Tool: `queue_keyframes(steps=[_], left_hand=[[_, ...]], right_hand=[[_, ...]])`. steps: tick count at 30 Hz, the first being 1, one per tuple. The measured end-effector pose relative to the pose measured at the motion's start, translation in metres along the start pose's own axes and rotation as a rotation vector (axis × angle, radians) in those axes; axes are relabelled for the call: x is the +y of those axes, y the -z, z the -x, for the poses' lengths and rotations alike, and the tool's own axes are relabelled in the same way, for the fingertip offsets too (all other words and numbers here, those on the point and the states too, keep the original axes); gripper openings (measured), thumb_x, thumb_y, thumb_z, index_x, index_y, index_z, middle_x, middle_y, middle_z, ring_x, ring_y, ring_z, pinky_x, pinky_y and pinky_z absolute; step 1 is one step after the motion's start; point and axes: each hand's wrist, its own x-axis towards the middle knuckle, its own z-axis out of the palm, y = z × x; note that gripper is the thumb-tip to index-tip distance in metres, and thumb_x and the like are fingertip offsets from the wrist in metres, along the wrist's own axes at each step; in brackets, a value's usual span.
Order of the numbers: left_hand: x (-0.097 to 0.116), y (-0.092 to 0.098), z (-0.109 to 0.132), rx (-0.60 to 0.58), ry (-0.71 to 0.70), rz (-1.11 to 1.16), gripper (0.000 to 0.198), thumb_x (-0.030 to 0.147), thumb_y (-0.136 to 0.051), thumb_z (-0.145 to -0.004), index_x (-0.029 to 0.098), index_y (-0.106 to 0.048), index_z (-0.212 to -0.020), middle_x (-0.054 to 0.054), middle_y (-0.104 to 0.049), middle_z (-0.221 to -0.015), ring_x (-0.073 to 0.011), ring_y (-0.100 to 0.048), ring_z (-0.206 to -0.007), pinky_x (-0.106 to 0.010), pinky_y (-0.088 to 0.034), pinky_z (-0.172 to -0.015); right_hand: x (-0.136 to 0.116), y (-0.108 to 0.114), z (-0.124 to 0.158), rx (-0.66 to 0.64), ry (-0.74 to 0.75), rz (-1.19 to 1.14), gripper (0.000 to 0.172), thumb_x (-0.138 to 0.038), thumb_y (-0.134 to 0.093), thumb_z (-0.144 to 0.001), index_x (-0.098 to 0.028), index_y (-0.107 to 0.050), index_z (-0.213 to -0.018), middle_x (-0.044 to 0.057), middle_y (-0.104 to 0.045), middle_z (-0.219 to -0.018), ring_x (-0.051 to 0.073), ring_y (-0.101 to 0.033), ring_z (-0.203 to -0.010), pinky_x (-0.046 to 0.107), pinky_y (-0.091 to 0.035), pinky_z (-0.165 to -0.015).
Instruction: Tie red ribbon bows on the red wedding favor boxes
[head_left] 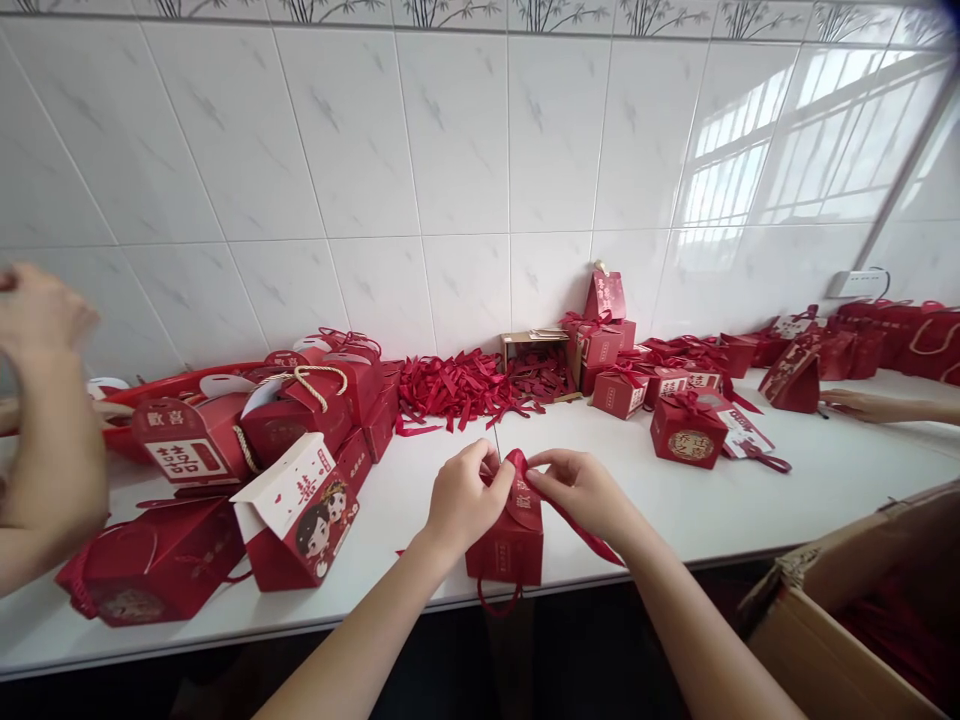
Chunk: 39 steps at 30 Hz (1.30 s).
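Observation:
A small red gift box (506, 552) stands near the table's front edge, with a cord loop (501, 606) hanging at its front. Over its top runs a red ribbon (589, 535), one tail trailing off to the right. My left hand (471, 492) is closed at the upper left of the box, thumb and fingers pinching the ribbon; the pinch itself is partly hidden. On the other side my right hand (576, 486) pinches the ribbon between thumb and forefinger, close to the box's top.
Red gift boxes crowd the left, among them a house-shaped box (296, 515). A ribbon heap (457, 390) lies by the wall, beside a small open carton (544, 365). A bow-tied box (686, 432) stands right, a big carton (840, 650) below. Other people's arms show at both sides.

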Motion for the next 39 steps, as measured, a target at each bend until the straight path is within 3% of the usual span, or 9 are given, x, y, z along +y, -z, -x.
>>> queue_keyframes(steps=[2,6,11,15,18,23,28,33,39], left_hand=[[0.005,0.003,0.0,-0.012,0.017,-0.01,0.014,0.029,-0.052,-0.08,0.023,-0.047,-0.068,0.002,-0.058,-0.065,-0.0182,-0.055,-0.063,-0.029,-0.037,-0.062],[0.003,0.018,-0.001,-0.11,0.028,0.16,0.001,0.023,-0.05,-0.078,0.023,-0.049,-0.077,0.002,-0.057,-0.08,-0.0169,-0.054,-0.074,-0.028,-0.038,-0.069],[-0.03,0.026,-0.006,-0.132,0.147,0.301,0.022,0.041,-0.052,-0.082,0.021,-0.047,-0.074,0.002,-0.05,-0.077,-0.0166,-0.049,-0.078,-0.028,-0.036,-0.075],[-0.059,0.016,-0.008,-0.219,0.238,0.33,0.034,0.05,-0.059,-0.077,0.019,-0.047,-0.07,0.003,-0.047,-0.069,-0.0149,-0.045,-0.067,-0.027,-0.036,-0.066],[-0.067,0.015,-0.004,-0.292,0.253,0.364,0.04,0.054,-0.059,-0.076,0.018,-0.046,-0.063,0.004,-0.044,-0.061,-0.0128,-0.041,-0.06,-0.026,-0.034,-0.06],[-0.051,0.035,0.001,-0.327,0.285,0.388,0.046,0.053,-0.058,-0.079,0.018,-0.041,-0.055,0.006,-0.034,-0.052,-0.0099,-0.031,-0.052,-0.025,-0.026,-0.053],[-0.025,0.049,-0.002,-0.387,0.299,0.445,0.039,0.046,-0.064,-0.078,0.016,-0.052,-0.056,0.004,-0.045,-0.055,-0.011,-0.041,-0.057,-0.025,-0.034,-0.06],[-0.005,0.052,-0.006,-0.451,0.328,0.53,0.032,0.043,-0.064,-0.077,0.015,-0.059,-0.062,0.001,-0.053,-0.06,-0.0106,-0.045,-0.058,-0.024,-0.038,-0.06],[0.015,0.056,-0.015,-0.472,0.203,0.488,0.03,0.039,-0.059,-0.082,0.015,-0.063,-0.063,0.001,-0.052,-0.053,-0.0121,-0.049,-0.055,-0.025,-0.041,-0.059]], right_hand=[[0.001,-0.011,-0.004,0.002,0.063,-0.016,0.025,-0.032,-0.056,-0.08,-0.016,-0.067,-0.095,0.0,-0.061,-0.066,0.015,-0.056,-0.064,0.027,-0.044,-0.064],[0.005,-0.028,-0.01,0.02,0.093,-0.079,0.02,-0.033,-0.051,-0.082,-0.017,-0.061,-0.075,0.001,-0.06,-0.067,0.015,-0.054,-0.063,0.027,-0.043,-0.062],[0.015,-0.037,-0.009,0.038,0.092,-0.171,0.021,-0.041,-0.05,-0.083,-0.02,-0.052,-0.078,-0.001,-0.055,-0.064,0.014,-0.05,-0.059,0.026,-0.041,-0.058],[0.02,-0.042,-0.009,0.0,0.153,-0.293,0.023,-0.042,-0.047,-0.086,-0.021,-0.048,-0.077,0.0,-0.058,-0.071,0.014,-0.053,-0.064,0.027,-0.043,-0.063],[0.022,-0.045,-0.01,0.014,0.142,-0.324,0.023,-0.043,-0.046,-0.087,-0.022,-0.047,-0.077,0.001,-0.062,-0.07,0.016,-0.057,-0.066,0.028,-0.044,-0.065],[0.019,-0.052,-0.012,0.167,0.073,-0.167,0.019,-0.036,-0.045,-0.086,-0.022,-0.049,-0.074,0.001,-0.062,-0.061,0.016,-0.056,-0.057,0.028,-0.042,-0.058],[0.014,-0.06,-0.011,0.279,0.141,0.072,0.015,-0.031,-0.048,-0.083,-0.022,-0.05,-0.071,0.0,-0.061,-0.06,0.016,-0.055,-0.054,0.027,-0.04,-0.056],[0.011,-0.06,-0.005,0.218,0.196,0.067,0.015,-0.027,-0.05,-0.082,-0.02,-0.06,-0.074,0.002,-0.066,-0.065,0.015,-0.059,-0.057,0.025,-0.043,-0.058],[0.008,-0.054,0.0,0.073,0.34,0.024,0.018,-0.022,-0.054,-0.079,-0.018,-0.071,-0.077,0.001,-0.07,-0.068,0.014,-0.056,-0.058,0.023,-0.041,-0.056]])
